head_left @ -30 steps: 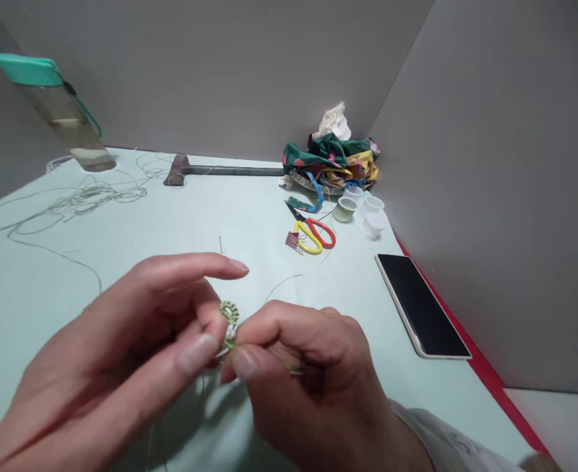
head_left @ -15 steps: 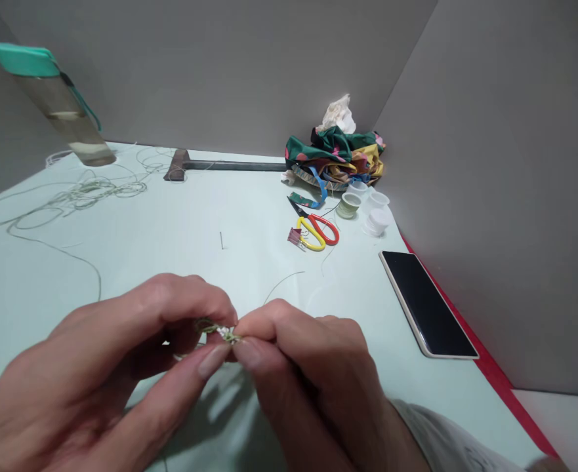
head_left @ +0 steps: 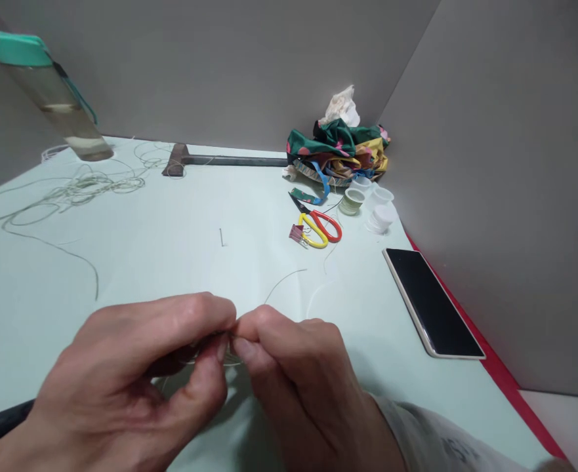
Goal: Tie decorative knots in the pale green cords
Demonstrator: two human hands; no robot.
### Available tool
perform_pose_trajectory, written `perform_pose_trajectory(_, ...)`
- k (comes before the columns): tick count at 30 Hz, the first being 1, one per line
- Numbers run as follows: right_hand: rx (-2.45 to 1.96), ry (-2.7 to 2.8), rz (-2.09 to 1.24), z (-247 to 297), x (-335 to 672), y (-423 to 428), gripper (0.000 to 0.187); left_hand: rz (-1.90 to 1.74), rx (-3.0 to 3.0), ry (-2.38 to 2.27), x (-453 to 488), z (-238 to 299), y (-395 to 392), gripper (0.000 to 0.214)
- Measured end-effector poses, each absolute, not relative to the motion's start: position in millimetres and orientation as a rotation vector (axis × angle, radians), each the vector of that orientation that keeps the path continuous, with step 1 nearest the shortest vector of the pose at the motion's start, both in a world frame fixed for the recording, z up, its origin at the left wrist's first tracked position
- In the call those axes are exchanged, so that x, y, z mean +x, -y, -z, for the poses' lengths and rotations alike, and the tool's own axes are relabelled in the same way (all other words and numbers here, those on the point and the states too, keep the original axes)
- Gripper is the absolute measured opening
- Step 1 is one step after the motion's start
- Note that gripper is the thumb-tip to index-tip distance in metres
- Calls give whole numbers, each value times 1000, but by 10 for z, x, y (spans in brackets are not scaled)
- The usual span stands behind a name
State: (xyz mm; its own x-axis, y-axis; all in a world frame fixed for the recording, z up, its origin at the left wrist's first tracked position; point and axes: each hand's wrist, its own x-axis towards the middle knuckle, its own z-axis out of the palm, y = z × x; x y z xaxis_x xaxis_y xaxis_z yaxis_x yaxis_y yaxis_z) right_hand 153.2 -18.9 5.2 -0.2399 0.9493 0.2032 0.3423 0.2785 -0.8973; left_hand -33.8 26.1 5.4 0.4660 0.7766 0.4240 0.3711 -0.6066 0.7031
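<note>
My left hand (head_left: 141, 367) and my right hand (head_left: 298, 373) meet fingertip to fingertip low in the view, just above the pale green table (head_left: 170, 249). Both are pinched closed on a small green thread-wrapped ring (head_left: 229, 337), which is almost wholly hidden between the fingers. A thin thread (head_left: 283, 280) curves away over the table behind my right hand.
Red and yellow scissors (head_left: 318, 227) lie mid-right beside a pink clip (head_left: 297, 233). Behind them are a spool of green thread (head_left: 351, 201), small white cups (head_left: 382, 213) and a heap of coloured fabric (head_left: 338, 154). A phone (head_left: 431, 301) lies at right. Loose thread (head_left: 72, 193), a bottle (head_left: 47, 92) and a hammer (head_left: 210, 160) are at the back.
The green ring stood upright and visible between my fingers a second ago; my hands have since lowered and closed over it, hiding it. My left forefinger has curled in.
</note>
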Motion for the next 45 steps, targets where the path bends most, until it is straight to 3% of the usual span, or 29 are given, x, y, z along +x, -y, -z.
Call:
perform_pose_trajectory(7, -1146, 1713, -867, -10, 1570, 198, 27, -1012, 2286, -915, -316, -86, -312, 14)
perform_pose_trajectory(16, -1201, 1473, -1026, -190, 1472, 336, 32, -730, 1580, -921, -515, -97, -374, 12)
perform_pose_trajectory(20, -1353, 1367, -1104, -196, 1460, 363, 31, -705, 1433, -1012, -576, -42, -355, 19)
perform_pose_trajectory(25, -1191, 1443, -1148, -126, 1517, 300, 36, -727, 1381, -1074, -562, -52, -335, 23)
perform_pose_trajectory(33, -993, 1468, -1008, -101, 1543, 254, 22, -802, 1298, -932, -384, -129, -390, 23)
perform_pose_trajectory(36, -1121, 1483, -1079, -102, 1557, 265, 23, -787, 1303, -906, -375, -115, -399, 23)
perform_pose_trajectory(41, -1251, 1491, -1190, -108, 1617, 242, 10, -776, 1359, -934, -393, -137, -368, 20)
perform_pose_trajectory(45, -1155, 1358, -1350, -120, 1576, 137, 13, -825, 1534, -991, -412, -145, -341, 16)
